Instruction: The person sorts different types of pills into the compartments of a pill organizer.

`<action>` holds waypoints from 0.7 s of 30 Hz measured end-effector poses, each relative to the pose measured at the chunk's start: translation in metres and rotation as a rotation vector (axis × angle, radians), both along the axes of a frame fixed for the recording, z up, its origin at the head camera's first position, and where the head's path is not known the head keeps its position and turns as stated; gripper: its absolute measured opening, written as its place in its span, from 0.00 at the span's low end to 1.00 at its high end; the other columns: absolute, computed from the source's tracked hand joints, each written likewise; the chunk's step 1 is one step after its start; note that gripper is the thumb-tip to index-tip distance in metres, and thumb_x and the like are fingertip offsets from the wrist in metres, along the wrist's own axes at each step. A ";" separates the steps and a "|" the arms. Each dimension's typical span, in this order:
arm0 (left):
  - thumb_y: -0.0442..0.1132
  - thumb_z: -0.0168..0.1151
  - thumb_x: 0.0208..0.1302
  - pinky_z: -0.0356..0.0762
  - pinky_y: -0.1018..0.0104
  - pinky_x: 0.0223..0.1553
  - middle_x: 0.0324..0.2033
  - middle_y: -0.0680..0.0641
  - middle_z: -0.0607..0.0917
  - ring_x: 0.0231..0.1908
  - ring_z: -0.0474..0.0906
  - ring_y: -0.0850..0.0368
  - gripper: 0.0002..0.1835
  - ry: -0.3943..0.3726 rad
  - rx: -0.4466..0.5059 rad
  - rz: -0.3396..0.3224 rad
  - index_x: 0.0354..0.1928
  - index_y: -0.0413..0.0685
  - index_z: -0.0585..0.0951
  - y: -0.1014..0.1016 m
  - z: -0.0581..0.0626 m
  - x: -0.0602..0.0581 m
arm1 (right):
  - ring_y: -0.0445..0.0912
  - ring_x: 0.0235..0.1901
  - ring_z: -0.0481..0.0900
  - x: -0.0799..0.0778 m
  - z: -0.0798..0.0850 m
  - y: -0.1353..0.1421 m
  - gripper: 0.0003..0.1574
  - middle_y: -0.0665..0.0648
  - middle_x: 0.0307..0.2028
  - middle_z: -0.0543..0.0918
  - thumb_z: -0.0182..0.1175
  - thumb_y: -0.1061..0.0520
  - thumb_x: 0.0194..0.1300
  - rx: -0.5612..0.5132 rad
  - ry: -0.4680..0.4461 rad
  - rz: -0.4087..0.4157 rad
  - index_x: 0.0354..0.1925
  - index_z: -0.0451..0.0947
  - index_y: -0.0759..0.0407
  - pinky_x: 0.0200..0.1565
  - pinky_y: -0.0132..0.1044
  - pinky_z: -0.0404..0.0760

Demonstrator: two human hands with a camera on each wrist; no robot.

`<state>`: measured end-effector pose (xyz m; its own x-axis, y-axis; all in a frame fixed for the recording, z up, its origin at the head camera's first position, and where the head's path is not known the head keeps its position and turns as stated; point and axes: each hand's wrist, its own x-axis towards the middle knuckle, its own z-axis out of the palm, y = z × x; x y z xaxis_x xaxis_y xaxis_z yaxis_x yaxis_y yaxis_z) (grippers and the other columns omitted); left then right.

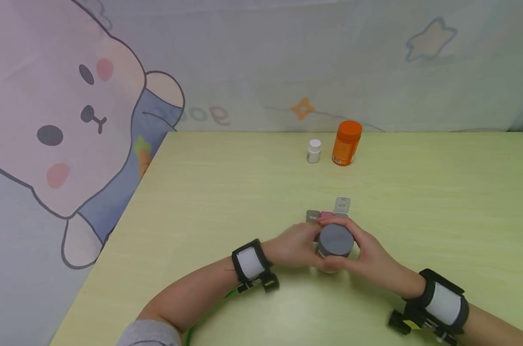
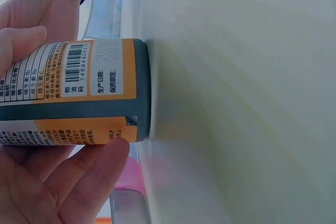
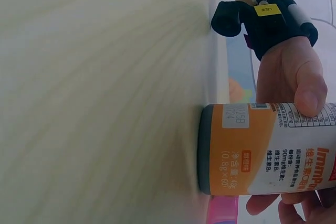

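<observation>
A supplement bottle with a grey lid (image 1: 336, 240) and an orange, white and grey label (image 3: 283, 150) stands upright, its base at the tabletop. My left hand (image 1: 293, 245) grips it from the left, thumb pressed to the label in the right wrist view. From the right, my right hand (image 1: 376, 259) curls its thumb and fingers round the upper part near the lid. Just behind is a small pill organizer (image 1: 326, 214) with grey and pink lids; one pale lid (image 1: 342, 205) is raised. Both hands and the bottle hide much of the organizer.
Toward the back of the pale yellow table (image 1: 227, 192) stand a small white bottle (image 1: 314, 151) and a taller orange bottle (image 1: 346, 143). A printed cloth (image 1: 261, 62) hangs behind the table. A green cable (image 1: 231, 293) shows beside my left forearm.
</observation>
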<state>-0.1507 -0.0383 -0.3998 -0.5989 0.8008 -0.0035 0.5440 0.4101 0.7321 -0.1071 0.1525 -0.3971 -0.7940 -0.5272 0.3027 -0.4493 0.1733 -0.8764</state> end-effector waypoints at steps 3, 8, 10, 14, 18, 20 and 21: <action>0.54 0.67 0.48 0.65 0.77 0.35 0.36 0.60 0.75 0.35 0.68 0.67 0.28 -0.015 0.016 -0.009 0.50 0.54 0.70 0.000 0.000 -0.001 | 0.51 0.63 0.57 -0.002 0.001 0.001 0.40 0.56 0.63 0.63 0.66 0.63 0.49 -0.009 0.002 0.000 0.60 0.63 0.52 0.59 0.36 0.55; 0.52 0.67 0.48 0.65 0.77 0.41 0.43 0.62 0.74 0.39 0.69 0.69 0.30 -0.029 0.040 -0.020 0.53 0.54 0.68 0.001 -0.001 -0.001 | 0.48 0.62 0.58 -0.005 0.001 0.003 0.39 0.58 0.62 0.64 0.66 0.65 0.48 -0.020 -0.013 0.009 0.59 0.64 0.54 0.59 0.38 0.57; 0.52 0.67 0.48 0.65 0.77 0.41 0.42 0.62 0.74 0.39 0.68 0.69 0.30 -0.034 0.035 -0.017 0.53 0.54 0.68 0.001 -0.001 -0.001 | 0.48 0.62 0.58 -0.006 0.001 0.003 0.39 0.58 0.62 0.64 0.66 0.64 0.49 -0.015 -0.016 0.016 0.59 0.64 0.53 0.59 0.38 0.57; 0.53 0.67 0.47 0.66 0.77 0.39 0.41 0.62 0.75 0.38 0.69 0.68 0.30 -0.044 0.018 -0.002 0.52 0.54 0.69 0.001 -0.001 0.000 | 0.50 0.63 0.57 -0.008 0.001 0.004 0.40 0.58 0.61 0.65 0.65 0.66 0.49 -0.033 0.003 0.049 0.60 0.63 0.54 0.58 0.37 0.57; 0.55 0.67 0.46 0.66 0.76 0.40 0.43 0.62 0.75 0.39 0.69 0.68 0.34 -0.060 0.012 0.008 0.55 0.54 0.67 0.001 -0.001 0.001 | 0.54 0.61 0.59 -0.012 0.003 0.005 0.41 0.61 0.58 0.69 0.63 0.71 0.47 -0.107 0.043 0.107 0.59 0.63 0.61 0.56 0.36 0.61; 0.55 0.67 0.46 0.66 0.76 0.41 0.44 0.62 0.75 0.40 0.69 0.68 0.37 -0.062 0.014 0.010 0.57 0.53 0.65 0.000 -0.002 0.001 | 0.54 0.59 0.62 -0.014 0.007 0.006 0.40 0.61 0.56 0.70 0.62 0.73 0.47 -0.124 0.054 0.128 0.59 0.62 0.63 0.54 0.36 0.63; 0.56 0.67 0.46 0.66 0.76 0.42 0.45 0.61 0.75 0.40 0.69 0.68 0.38 -0.059 0.015 0.011 0.58 0.53 0.64 0.001 -0.002 0.001 | 0.53 0.58 0.63 -0.015 0.008 0.007 0.40 0.61 0.56 0.71 0.62 0.73 0.47 -0.123 0.041 0.131 0.60 0.62 0.62 0.53 0.36 0.64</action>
